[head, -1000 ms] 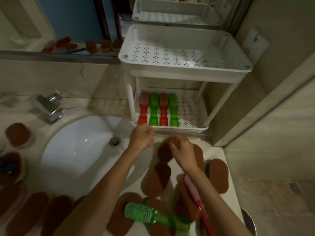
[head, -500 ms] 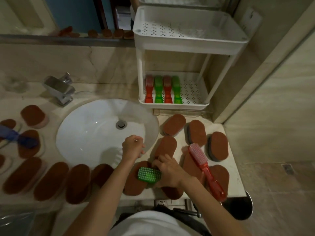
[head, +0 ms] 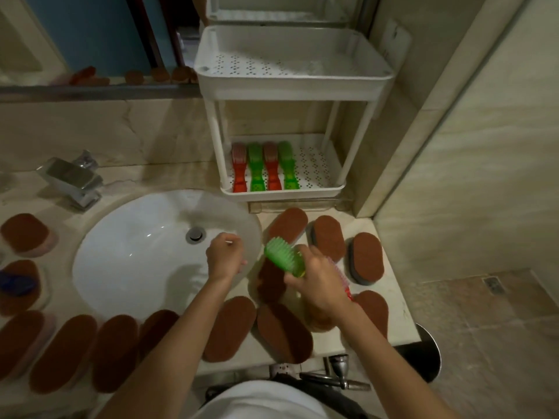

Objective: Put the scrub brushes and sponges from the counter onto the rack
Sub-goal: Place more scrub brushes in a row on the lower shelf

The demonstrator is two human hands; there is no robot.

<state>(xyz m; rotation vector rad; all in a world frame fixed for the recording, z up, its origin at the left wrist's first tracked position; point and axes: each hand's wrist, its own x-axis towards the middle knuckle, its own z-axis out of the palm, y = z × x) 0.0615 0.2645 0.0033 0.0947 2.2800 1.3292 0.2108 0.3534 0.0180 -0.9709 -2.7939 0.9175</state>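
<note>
My right hand (head: 317,281) grips a green scrub brush (head: 282,257) by its handle, lifted off the counter with the bristle end pointing up-left. A red scrub brush (head: 344,282) lies on the counter, mostly hidden behind that hand. My left hand (head: 225,257) hovers over the sink's right rim with its fingers curled shut and nothing visible in them. The white two-tier rack (head: 282,193) stands at the back right; its lower shelf holds several red and green brushes (head: 264,167) side by side. Brown oval sponges (head: 329,237) lie on the counter around my hands.
A white sink (head: 136,252) with a chrome tap (head: 72,179) fills the counter's middle. Several more brown sponges (head: 63,352) line the front and left edge; a blue brush (head: 15,282) rests on one at far left. The rack's top shelf (head: 290,65) holds nothing. A wall stands at right.
My right hand has lifted the green brush off the sponges near the front edge and raised it toward the rack. My left hand has stayed near the sink's rim.
</note>
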